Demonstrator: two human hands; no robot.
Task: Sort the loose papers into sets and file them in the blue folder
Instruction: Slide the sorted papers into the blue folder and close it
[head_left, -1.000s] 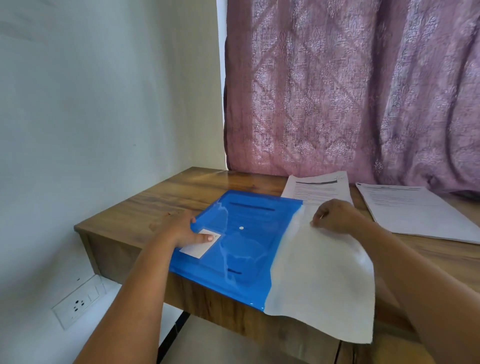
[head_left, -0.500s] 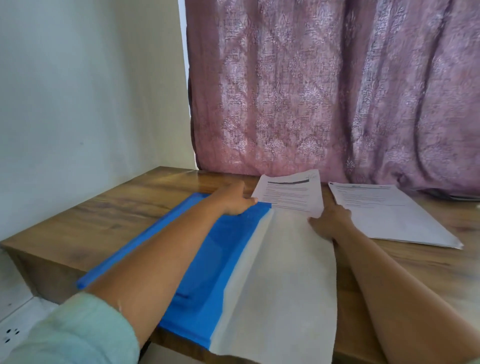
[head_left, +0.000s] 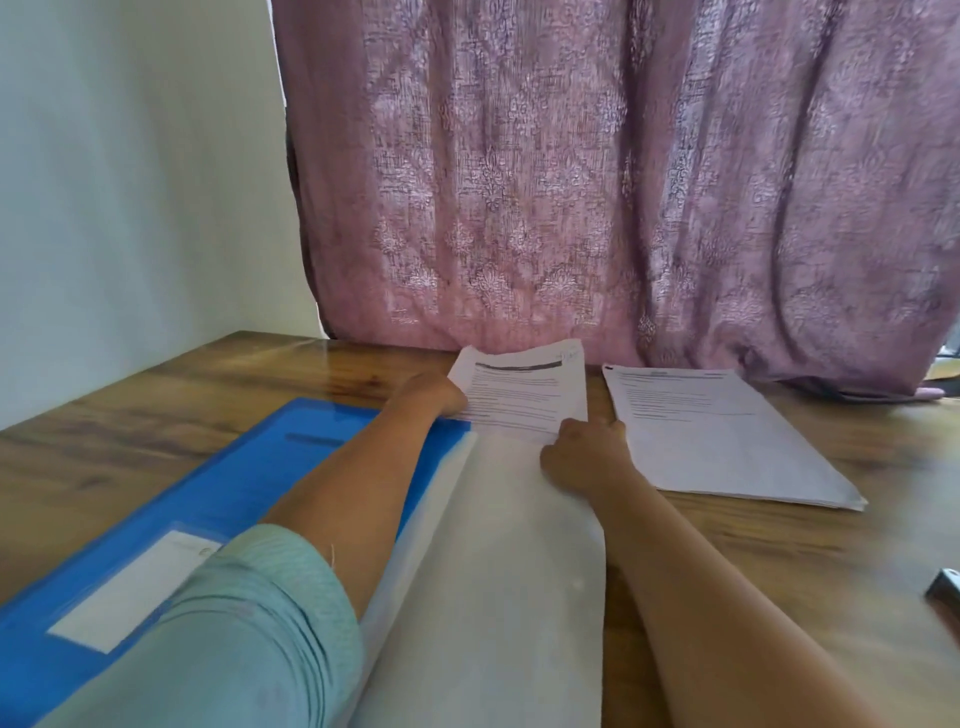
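The printed set of papers (head_left: 522, 392) is lying at the far middle of the wooden table (head_left: 156, 410), just in front of the pink curtain (head_left: 623, 182), with its near edge running under or against the white inner flap (head_left: 493, 571) of the open blue folder (head_left: 249, 483); which of the two cannot be told. The left hand (head_left: 434, 395) is reaching across the folder and touching the set at its left edge, fingers curled toward the sheets, though whether the fingertips are actually pinching them or only resting against them is not showing. The right hand (head_left: 584, 457) is lying at the set's near right corner, its fingers hidden from this angle, so its hold cannot be told either. A second stack of papers (head_left: 717, 436) is sitting just to the right, apart from both hands. These sheets are probably going to behave as light, limp and slippery things: taken by one corner they are likely to droop and fan apart, so holding both side edges together and keeping the set flat seems the safer way. The folder's plastic cover is looking glossy and flexible, and its flap may need holding down while the set is being slid in.
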